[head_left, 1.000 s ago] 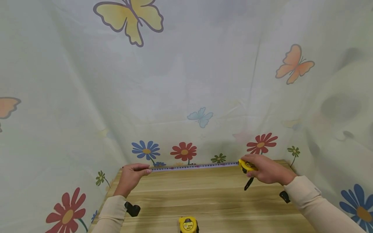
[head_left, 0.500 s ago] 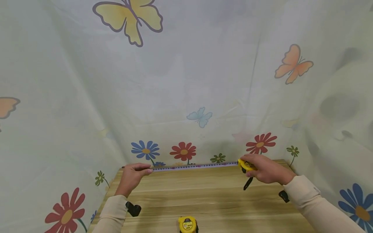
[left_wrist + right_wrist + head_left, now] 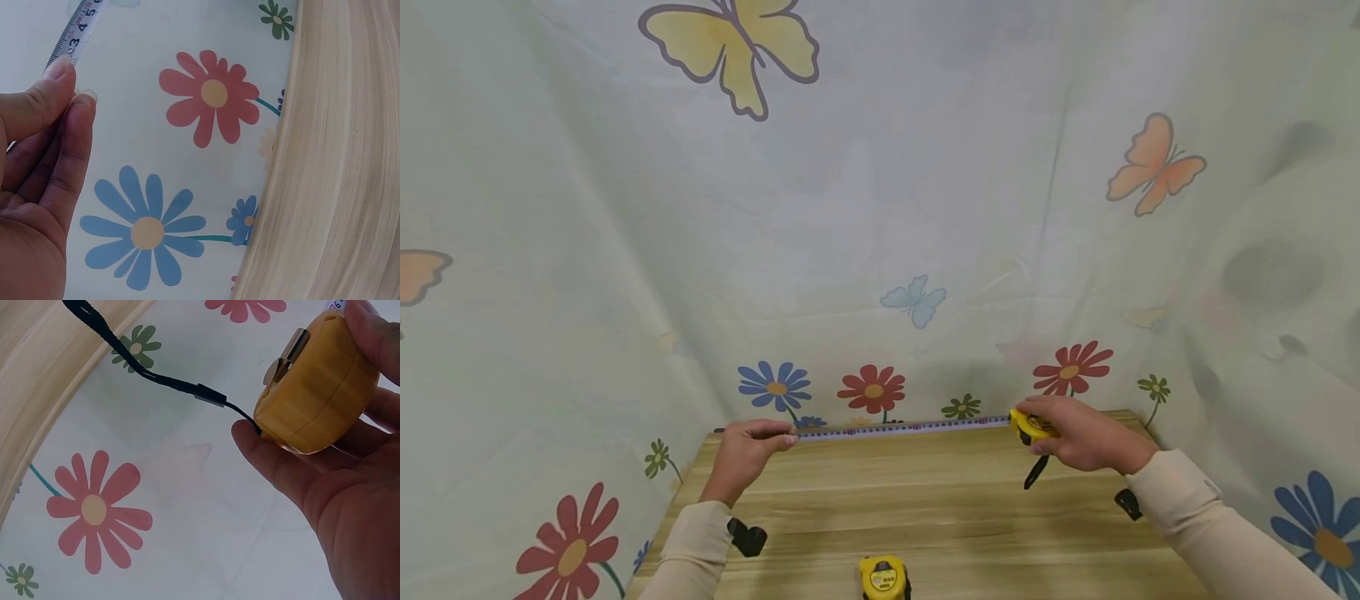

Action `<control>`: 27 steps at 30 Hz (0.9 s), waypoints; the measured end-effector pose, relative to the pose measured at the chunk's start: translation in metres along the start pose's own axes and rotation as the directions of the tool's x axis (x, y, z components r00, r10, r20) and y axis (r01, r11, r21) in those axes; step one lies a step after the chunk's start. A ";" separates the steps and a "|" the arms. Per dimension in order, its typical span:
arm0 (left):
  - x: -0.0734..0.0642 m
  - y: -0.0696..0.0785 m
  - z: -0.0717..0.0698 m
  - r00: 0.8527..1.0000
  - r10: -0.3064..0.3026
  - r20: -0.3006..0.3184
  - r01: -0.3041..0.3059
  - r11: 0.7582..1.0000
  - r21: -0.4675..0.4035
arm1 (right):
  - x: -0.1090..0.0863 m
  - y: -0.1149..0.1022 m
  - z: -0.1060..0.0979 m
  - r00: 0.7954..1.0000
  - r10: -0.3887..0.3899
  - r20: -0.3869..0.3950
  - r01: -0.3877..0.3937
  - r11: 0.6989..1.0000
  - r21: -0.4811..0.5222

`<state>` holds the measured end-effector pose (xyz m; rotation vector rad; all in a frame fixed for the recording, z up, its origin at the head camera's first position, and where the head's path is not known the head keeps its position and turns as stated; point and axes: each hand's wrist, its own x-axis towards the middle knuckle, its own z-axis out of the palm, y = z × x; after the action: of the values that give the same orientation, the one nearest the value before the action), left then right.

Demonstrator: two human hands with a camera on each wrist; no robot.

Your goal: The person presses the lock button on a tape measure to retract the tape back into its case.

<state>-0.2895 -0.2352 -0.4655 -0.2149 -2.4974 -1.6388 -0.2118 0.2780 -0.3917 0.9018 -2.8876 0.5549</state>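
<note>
A yellow tape measure [image 3: 1028, 425] is gripped in my right hand [image 3: 1082, 435], toward the far right of the table. Its white blade [image 3: 895, 430] stretches leftward in a nearly straight line to my left hand [image 3: 747, 454], which pinches the free end between thumb and fingers. The left wrist view has the thumb pressed on the blade [image 3: 78, 31] near the low numbers. In the right wrist view the yellow case [image 3: 319, 387] shows a metal belt clip and a black wrist strap [image 3: 150, 375]. The far side of the case is hidden by the fingers.
A second yellow tape measure [image 3: 883, 577] lies on the wood-grain table [image 3: 880, 500] at the near edge of the view. White cloth [image 3: 850, 208] printed with flowers and butterflies hangs behind and at both sides.
My left hand has shifted slightly to the right and the right hand slightly to the left, so the blade span between them is a little shorter. The second tape measure stays put.
</note>
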 end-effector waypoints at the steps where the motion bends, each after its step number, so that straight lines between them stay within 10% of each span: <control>1: 0.000 0.000 0.001 1.000 0.000 0.000 0.000 1.000 -0.002 | 0.000 0.000 0.000 1.000 0.004 -0.001 -0.004 1.000 0.000; 27: 0.001 0.003 0.009 0.999 -0.014 0.036 0.014 1.000 -0.015 | 0.001 -0.002 0.001 1.000 0.025 0.004 -0.025 1.000 0.000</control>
<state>-0.2901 -0.2257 -0.4659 -0.2311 -2.5187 -1.6740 -0.2117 0.2758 -0.3919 0.8691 -2.9059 0.5554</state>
